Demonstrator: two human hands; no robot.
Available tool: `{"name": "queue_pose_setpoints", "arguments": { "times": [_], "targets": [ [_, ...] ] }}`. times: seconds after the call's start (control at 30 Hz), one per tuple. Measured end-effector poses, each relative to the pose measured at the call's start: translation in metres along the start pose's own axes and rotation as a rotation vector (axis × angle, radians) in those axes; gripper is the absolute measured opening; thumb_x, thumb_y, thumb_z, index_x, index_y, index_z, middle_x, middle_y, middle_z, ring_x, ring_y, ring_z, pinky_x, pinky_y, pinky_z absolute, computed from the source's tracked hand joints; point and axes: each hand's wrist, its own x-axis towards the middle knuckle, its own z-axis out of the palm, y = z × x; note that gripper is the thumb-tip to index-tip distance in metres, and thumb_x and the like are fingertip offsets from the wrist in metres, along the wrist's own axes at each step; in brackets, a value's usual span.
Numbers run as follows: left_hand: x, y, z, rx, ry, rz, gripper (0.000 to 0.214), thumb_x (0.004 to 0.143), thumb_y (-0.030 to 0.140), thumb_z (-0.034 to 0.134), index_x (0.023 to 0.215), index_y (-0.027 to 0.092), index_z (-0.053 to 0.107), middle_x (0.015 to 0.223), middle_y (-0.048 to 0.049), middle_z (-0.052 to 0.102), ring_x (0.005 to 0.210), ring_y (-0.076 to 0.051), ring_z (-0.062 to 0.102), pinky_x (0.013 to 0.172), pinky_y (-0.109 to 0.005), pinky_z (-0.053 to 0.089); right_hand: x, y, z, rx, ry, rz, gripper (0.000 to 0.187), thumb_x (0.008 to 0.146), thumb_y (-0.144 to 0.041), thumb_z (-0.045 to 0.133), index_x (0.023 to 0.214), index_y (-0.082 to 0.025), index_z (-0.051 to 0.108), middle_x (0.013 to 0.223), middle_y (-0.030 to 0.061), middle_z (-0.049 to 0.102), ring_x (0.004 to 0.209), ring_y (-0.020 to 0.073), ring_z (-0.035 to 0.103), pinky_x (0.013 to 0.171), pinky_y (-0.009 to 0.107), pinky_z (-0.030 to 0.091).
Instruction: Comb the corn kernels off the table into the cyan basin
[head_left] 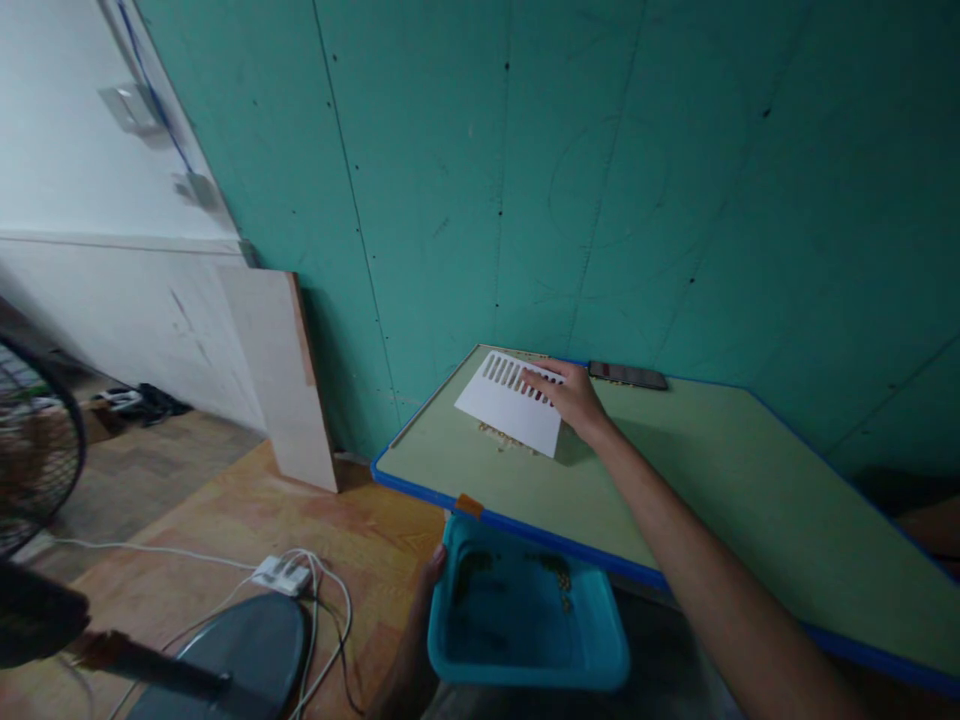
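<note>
My right hand (571,392) grips the top right part of a white slotted sheet (506,408), fingers closed over its row of slots. The sheet stands tilted on the pale green tabletop (420,445). Small beige pieces (502,435), too small to name, lie along its lower edge. Beneath the table's front edge, my left hand (436,568) is closed on the left side of a teal plastic basin (525,672); most of its fingers are hidden. A few beige pieces (564,590) sit inside the basin near its far right.
A phone (628,375) lies at the table's back edge by the green wall (450,180). Orange tape (470,505) marks the blue front rim. On the floor to the left are a fan base (225,655), a power strip (282,575) with cables, and a leaning board (281,380).
</note>
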Motion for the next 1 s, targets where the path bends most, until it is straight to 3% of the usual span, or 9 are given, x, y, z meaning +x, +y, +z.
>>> {"name": "queue_pose_setpoints", "arguments": {
  "times": [0.23, 0.47, 0.63, 0.83, 1.0],
  "targets": [
    [-0.004, 0.007, 0.005, 0.072, 0.108, 0.006, 0.079, 0.087, 0.056, 0.064, 0.15, 0.012, 0.046, 0.122, -0.0173, 0.076, 0.116, -0.039, 0.069, 0.11, -0.055, 0.045, 0.002, 0.009, -0.005, -0.067, 0.117, -0.035, 0.036, 0.078, -0.045, 0.072, 0.098, -0.016, 0.077, 0.087, 0.0095, 0.077, 0.073, 0.0206, 0.069, 0.065, 0.031, 0.051],
    [-0.003, 0.016, -0.007, 0.117, 0.247, 0.121, 0.076, 0.087, 0.05, 0.067, 0.153, 0.019, 0.043, 0.113, -0.0098, 0.08, 0.113, -0.034, 0.072, 0.109, -0.049, 0.047, 0.003, 0.022, -0.004, -0.127, 0.09, -0.053, 0.037, 0.08, -0.045, 0.07, 0.101, -0.014, 0.076, 0.085, 0.0098, 0.077, 0.074, 0.0208, 0.07, 0.066, 0.03, 0.051],
    [0.001, 0.025, -0.016, 0.113, 0.279, 0.107, 0.08, 0.088, 0.053, 0.063, 0.154, 0.013, 0.04, 0.104, -0.011, 0.082, 0.105, -0.034, 0.075, 0.105, -0.05, 0.05, 0.003, 0.028, -0.004, -0.113, 0.087, -0.014, 0.037, 0.08, -0.044, 0.071, 0.103, -0.016, 0.077, 0.09, 0.0106, 0.078, 0.077, 0.0213, 0.071, 0.068, 0.031, 0.053],
    [-0.003, 0.033, -0.018, 0.057, 0.343, 0.172, 0.059, 0.092, 0.047, 0.06, 0.138, 0.011, 0.06, 0.102, -0.0098, 0.083, 0.109, -0.03, 0.073, 0.103, -0.041, 0.053, 0.002, 0.029, -0.001, -0.106, 0.083, 0.053, 0.036, 0.08, -0.042, 0.073, 0.102, -0.014, 0.077, 0.088, 0.012, 0.078, 0.074, 0.0216, 0.071, 0.067, 0.032, 0.053],
    [-0.009, 0.034, -0.013, 0.087, 0.491, 0.389, 0.044, 0.084, 0.033, 0.072, 0.127, 0.025, 0.069, 0.089, 0.0035, 0.083, 0.103, -0.024, 0.076, 0.102, -0.032, 0.054, 0.0, 0.026, 0.001, -0.099, 0.063, 0.077, 0.035, 0.079, -0.042, 0.074, 0.101, -0.015, 0.078, 0.09, 0.0112, 0.078, 0.075, 0.0222, 0.071, 0.066, 0.031, 0.053]
  ]
}}
